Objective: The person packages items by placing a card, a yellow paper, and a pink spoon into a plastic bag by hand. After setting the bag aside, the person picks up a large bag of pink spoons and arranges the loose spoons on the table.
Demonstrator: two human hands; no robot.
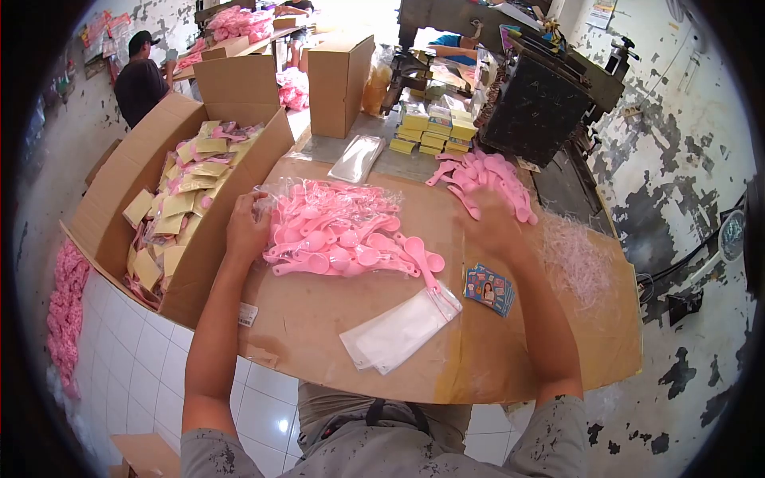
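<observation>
My left hand (249, 227) is at the left edge of a heap of pink measuring spoons (339, 231) with clear plastic around them. Its fingers are curled on the edge of the plastic bag (275, 188). My right hand (488, 225) reaches to a second pile of loose pink spoons (498, 177) at the back right; its fingers are partly hidden and blurred. One pink spoon (418, 253) lies with its handle on a stack of clear flat bags (402, 328). Beside these bags rest printed cards (488, 290).
A large open carton (227, 191) on the left holds several packed bags with yellowish cards (183, 203). Card stacks (434, 123), more clear bags (357, 158) and a black machine (535, 103) stand behind. Thin plastic strips (578, 259) lie right. A person (143, 80) works far left.
</observation>
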